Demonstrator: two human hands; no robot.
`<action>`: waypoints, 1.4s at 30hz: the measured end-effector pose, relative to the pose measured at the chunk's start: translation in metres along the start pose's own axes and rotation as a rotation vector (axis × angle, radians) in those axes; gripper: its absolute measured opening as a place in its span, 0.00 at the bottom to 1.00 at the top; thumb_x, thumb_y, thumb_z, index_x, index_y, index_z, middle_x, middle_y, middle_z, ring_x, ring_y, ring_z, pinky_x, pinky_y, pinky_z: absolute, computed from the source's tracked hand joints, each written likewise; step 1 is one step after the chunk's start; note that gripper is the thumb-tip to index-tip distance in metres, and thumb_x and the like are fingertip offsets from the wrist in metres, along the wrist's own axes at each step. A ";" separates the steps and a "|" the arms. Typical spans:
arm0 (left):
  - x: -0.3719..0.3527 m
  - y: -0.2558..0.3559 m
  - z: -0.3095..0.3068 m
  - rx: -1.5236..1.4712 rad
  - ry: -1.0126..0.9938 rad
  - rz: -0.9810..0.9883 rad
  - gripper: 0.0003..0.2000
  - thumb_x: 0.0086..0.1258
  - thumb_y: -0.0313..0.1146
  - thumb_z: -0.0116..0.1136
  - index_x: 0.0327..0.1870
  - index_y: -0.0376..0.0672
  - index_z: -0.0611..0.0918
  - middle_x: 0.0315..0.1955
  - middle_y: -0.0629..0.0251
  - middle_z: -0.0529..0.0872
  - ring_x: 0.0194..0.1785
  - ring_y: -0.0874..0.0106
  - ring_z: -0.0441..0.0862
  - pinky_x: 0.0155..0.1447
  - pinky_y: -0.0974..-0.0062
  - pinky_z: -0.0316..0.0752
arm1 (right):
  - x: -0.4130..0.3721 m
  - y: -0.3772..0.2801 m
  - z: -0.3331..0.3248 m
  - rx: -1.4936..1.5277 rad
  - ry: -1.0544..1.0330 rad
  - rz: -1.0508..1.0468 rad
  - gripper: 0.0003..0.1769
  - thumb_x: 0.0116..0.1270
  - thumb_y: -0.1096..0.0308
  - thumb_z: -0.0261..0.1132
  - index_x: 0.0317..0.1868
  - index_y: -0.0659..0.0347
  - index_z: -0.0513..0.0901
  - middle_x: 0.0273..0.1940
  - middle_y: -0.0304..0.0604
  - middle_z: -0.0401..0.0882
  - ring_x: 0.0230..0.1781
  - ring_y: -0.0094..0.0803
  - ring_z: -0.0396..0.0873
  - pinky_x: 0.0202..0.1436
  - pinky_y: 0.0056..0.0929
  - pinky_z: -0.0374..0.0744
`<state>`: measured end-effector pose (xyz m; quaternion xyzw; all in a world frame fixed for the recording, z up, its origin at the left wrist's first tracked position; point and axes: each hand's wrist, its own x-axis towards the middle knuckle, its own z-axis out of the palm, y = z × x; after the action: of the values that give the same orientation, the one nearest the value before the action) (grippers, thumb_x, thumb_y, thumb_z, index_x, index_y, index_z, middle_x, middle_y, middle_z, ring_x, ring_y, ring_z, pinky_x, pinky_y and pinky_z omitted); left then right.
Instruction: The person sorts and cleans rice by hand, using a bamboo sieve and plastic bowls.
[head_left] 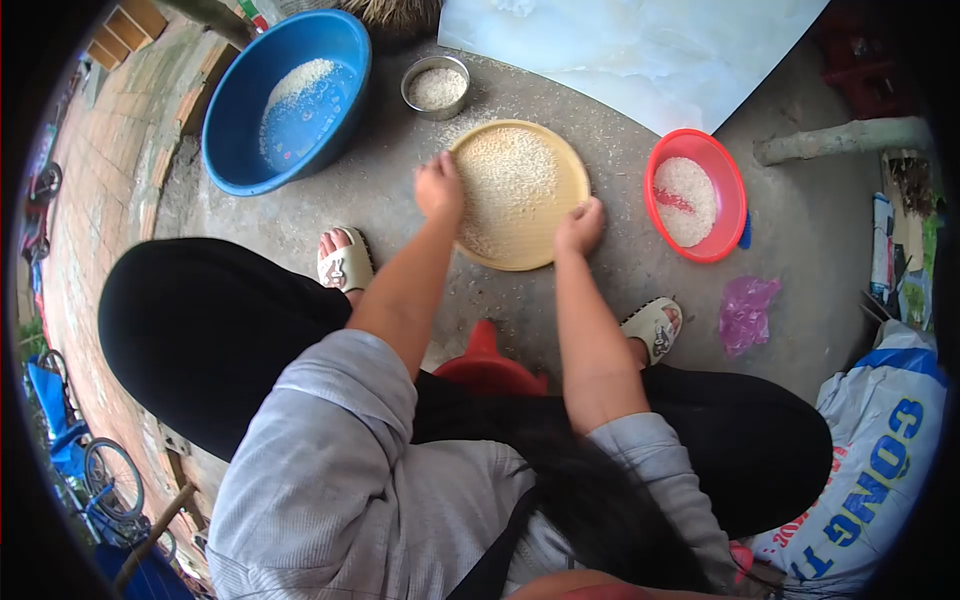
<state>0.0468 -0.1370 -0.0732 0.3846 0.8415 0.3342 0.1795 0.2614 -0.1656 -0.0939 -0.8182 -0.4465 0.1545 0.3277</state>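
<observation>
While the left hand [440,188] and right hand [580,228] clamp the tray [572,180] rim, one uneven tilt could spill rice [505,175] onto the floor [610,105].

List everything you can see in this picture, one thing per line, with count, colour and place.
tray: one, tan, centre, spread with rice
basin: one, blue, upper left, some rice inside
metal bowl: one, silver, beyond tray, holds rice
plastic bowl: one, red, right of tray, holds rice
bag: one, purple, right floor
sack: one, white, blue print, lower right
stool: one, red, below tray
sandals: two, cream, flanking stool
left hand: one, on tray's left rim
right hand: one, gripping tray's near right rim
</observation>
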 end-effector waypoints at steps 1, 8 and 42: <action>-0.011 0.011 0.014 -0.024 -0.017 -0.009 0.18 0.68 0.46 0.44 0.40 0.44 0.82 0.40 0.49 0.79 0.44 0.53 0.76 0.50 0.60 0.70 | 0.010 0.011 -0.009 0.059 -0.020 0.079 0.10 0.63 0.71 0.52 0.45 0.62 0.72 0.44 0.56 0.72 0.45 0.52 0.72 0.48 0.44 0.72; 0.001 0.013 0.023 -0.053 -0.011 0.139 0.17 0.68 0.46 0.46 0.40 0.44 0.82 0.37 0.50 0.79 0.43 0.53 0.76 0.49 0.61 0.70 | -0.014 -0.003 -0.012 -0.123 0.125 0.149 0.10 0.63 0.70 0.50 0.45 0.60 0.71 0.45 0.54 0.71 0.45 0.51 0.72 0.48 0.45 0.72; -0.050 0.002 0.038 0.111 -0.572 0.915 0.09 0.58 0.31 0.54 0.39 0.45 0.83 0.40 0.69 0.81 0.46 0.68 0.77 0.49 0.71 0.75 | -0.010 -0.036 -0.005 -0.072 0.089 0.416 0.17 0.59 0.70 0.53 0.49 0.64 0.75 0.46 0.55 0.73 0.49 0.49 0.71 0.52 0.40 0.71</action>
<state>0.1006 -0.1587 -0.0967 0.7962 0.5220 0.2153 0.2172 0.2358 -0.1618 -0.0659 -0.9099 -0.2584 0.1664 0.2785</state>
